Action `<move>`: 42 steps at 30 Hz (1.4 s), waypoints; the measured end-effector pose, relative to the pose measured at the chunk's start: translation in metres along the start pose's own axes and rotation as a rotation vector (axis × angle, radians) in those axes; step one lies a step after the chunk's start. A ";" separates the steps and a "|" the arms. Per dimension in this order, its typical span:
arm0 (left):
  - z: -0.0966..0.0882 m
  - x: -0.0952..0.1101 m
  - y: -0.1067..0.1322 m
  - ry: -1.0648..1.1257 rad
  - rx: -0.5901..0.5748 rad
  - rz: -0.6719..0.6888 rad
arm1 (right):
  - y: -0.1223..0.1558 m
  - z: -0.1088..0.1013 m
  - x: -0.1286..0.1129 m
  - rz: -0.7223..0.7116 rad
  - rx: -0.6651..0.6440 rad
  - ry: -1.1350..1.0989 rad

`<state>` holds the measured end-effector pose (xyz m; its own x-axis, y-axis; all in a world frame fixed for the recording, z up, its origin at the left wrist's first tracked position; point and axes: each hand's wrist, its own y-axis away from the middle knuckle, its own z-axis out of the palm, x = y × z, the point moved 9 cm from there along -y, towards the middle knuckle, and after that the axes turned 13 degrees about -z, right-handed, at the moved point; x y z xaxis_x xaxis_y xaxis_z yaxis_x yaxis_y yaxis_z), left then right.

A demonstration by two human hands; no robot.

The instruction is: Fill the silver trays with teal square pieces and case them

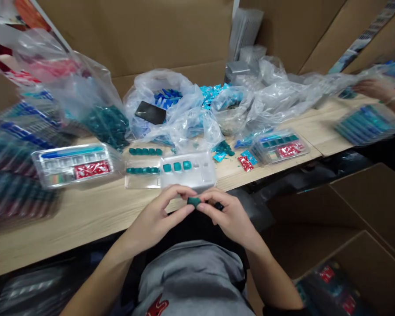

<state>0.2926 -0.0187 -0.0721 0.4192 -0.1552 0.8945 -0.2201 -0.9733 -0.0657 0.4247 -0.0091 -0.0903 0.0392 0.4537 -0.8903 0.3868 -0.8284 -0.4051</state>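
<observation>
L hand [154, 219] & R hand [228, 215] are just off the table [52, 224] edge, fingers [181, 210] closed, pinching a teal piece [194, 201] between them. Small dark bit [219, 206] by R fingers, can't tell what. Teal piece is held in front of clear tray [200, 169].

So far: tray has 3 teal blocks [177, 166] in its slots, other slots w/o any. Next to it, a row of teal pieces [142, 170] on clear sheet, 2nd row [145, 151] just behind. Looks like packs are part done: one w/ blue strip & red card [73, 164] at left, one w/ teal row & red card [279, 147] at right, more stacked [16, 149] far left.

Left to use: red sachets [245, 163], loose teal bits [223, 148], plastic bags [158, 92] at back.

Table is pale wood, cardboard sheets [134, 35] behind, boxes [365, 197] on floor at right. Co-worker's hand [373, 89] at top right, near packs [368, 123].
</observation>
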 end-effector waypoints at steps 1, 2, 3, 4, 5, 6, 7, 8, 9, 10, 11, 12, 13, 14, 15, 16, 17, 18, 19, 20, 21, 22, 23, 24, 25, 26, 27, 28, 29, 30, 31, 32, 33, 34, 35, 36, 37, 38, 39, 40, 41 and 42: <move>-0.002 -0.002 -0.013 -0.068 0.007 0.011 | -0.010 -0.005 0.004 0.012 -0.009 0.062; -0.005 -0.004 -0.027 -0.131 0.028 0.024 | -0.021 -0.010 0.009 0.023 -0.019 0.141; -0.007 -0.006 -0.041 -0.191 0.058 0.033 | -0.033 -0.014 0.013 0.034 -0.033 0.229; -0.009 -0.010 -0.053 -0.243 0.089 0.037 | -0.044 -0.017 0.017 0.052 -0.058 0.320; -0.010 -0.013 -0.064 -0.287 0.117 0.035 | -0.054 -0.020 0.022 0.081 -0.088 0.406; -0.010 -0.017 -0.074 -0.321 0.134 0.027 | -0.063 -0.021 0.028 0.118 -0.118 0.481; -0.009 -0.022 -0.082 -0.345 0.140 0.015 | -0.070 -0.023 0.034 0.158 -0.140 0.541; -0.007 -0.026 -0.089 -0.360 0.138 0.002 | -0.074 -0.025 0.038 0.190 -0.152 0.580; -0.005 -0.030 -0.094 -0.369 0.136 -0.013 | -0.078 -0.027 0.042 0.209 -0.148 0.595; -0.004 -0.033 -0.097 -0.376 0.138 -0.026 | -0.079 -0.030 0.045 0.213 -0.125 0.578; -0.003 -0.036 -0.100 -0.385 0.143 -0.039 | -0.079 -0.034 0.048 0.207 -0.080 0.532; -0.002 -0.038 -0.102 -0.399 0.150 -0.049 | -0.078 -0.040 0.051 0.203 -0.022 0.450; 0.000 -0.039 -0.102 -0.421 0.161 -0.050 | -0.075 -0.045 0.055 0.208 0.045 0.327; 0.001 -0.038 -0.102 -0.452 0.180 -0.036 | -0.071 -0.051 0.061 0.232 0.114 0.165; 0.001 -0.035 -0.101 -0.491 0.207 -0.009 | -0.065 -0.053 0.068 0.279 0.170 -0.027; 0.002 -0.032 -0.100 -0.533 0.235 0.032 | -0.060 -0.052 0.076 0.342 0.206 -0.236; 0.003 -0.028 -0.098 -0.571 0.258 0.077 | -0.055 -0.047 0.082 0.414 0.222 -0.440; 0.004 -0.024 -0.095 -0.598 0.279 0.120 | -0.052 -0.040 0.085 0.480 0.231 -0.616; 0.004 -0.020 -0.093 -0.606 0.292 0.152 | -0.049 -0.035 0.086 0.532 0.251 -0.748; 0.003 -0.017 -0.091 -0.594 0.297 0.175 | -0.048 -0.031 0.087 0.571 0.282 -0.836; 0.001 -0.013 -0.090 -0.562 0.296 0.188 | -0.048 -0.028 0.087 0.593 0.326 -0.885; -0.001 -0.009 -0.088 -0.516 0.286 0.195 | -0.049 -0.027 0.087 0.603 0.374 -0.909; -0.002 -0.004 -0.086 -0.465 0.265 0.203 | -0.050 -0.024 0.087 0.606 0.413 -0.918; -0.002 0.001 -0.085 -0.419 0.234 0.214 | -0.052 -0.022 0.086 0.604 0.442 -0.923; 0.001 0.006 -0.083 -0.389 0.202 0.227 | -0.053 -0.019 0.085 0.600 0.459 -0.925; 0.003 0.012 -0.081 -0.380 0.184 0.240 | -0.055 -0.016 0.084 0.591 0.467 -0.924; 0.005 0.016 -0.079 -0.394 0.185 0.254 | -0.056 -0.014 0.081 0.577 0.468 -0.923; 0.007 0.020 -0.077 -0.421 0.202 0.268 | -0.057 -0.012 0.078 0.557 0.463 -0.919; 0.009 0.022 -0.076 -0.451 0.226 0.275 | -0.058 -0.011 0.074 0.530 0.452 -0.912; 0.010 0.023 -0.075 -0.474 0.246 0.276 | -0.059 -0.010 0.069 0.496 0.441 -0.905; 0.011 0.022 -0.075 -0.483 0.253 0.273 | -0.060 -0.010 0.064 0.459 0.433 -0.903; 0.011 0.021 -0.075 -0.481 0.246 0.264 | -0.060 -0.010 0.060 0.428 0.429 -0.911; 0.011 0.020 -0.075 -0.468 0.233 0.256 | -0.060 -0.009 0.057 0.407 0.424 -0.925; 0.010 0.019 -0.074 -0.449 0.228 0.249 | -0.059 -0.008 0.054 0.399 0.414 -0.939; 0.007 0.019 -0.072 -0.423 0.235 0.245 | -0.058 -0.007 0.054 0.400 0.404 -0.948; 0.003 0.019 -0.070 -0.387 0.250 0.241 | -0.057 -0.006 0.054 0.405 0.399 -0.950; -0.001 0.019 -0.068 -0.335 0.266 0.230 | -0.055 -0.006 0.055 0.410 0.403 -0.949; -0.007 0.016 -0.066 -0.259 0.282 0.205 | -0.052 -0.008 0.057 0.409 0.421 -0.946; -0.013 0.011 -0.065 -0.160 0.293 0.154 | -0.050 -0.011 0.059 0.407 0.441 -0.947; -0.018 0.003 -0.065 -0.037 0.287 0.079 | -0.047 -0.014 0.061 0.403 0.453 -0.950; -0.021 -0.007 -0.066 0.108 0.257 -0.008 | -0.044 -0.018 0.063 0.396 0.456 -0.946; -0.023 -0.018 -0.066 0.264 0.217 -0.094 | -0.041 -0.024 0.064 0.385 0.450 -0.925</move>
<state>0.2800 0.0525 -0.0735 0.1799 -0.0417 0.9828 0.0127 -0.9989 -0.0447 0.4337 0.0618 -0.1255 -0.6939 -0.1270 -0.7088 0.1181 -0.9911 0.0619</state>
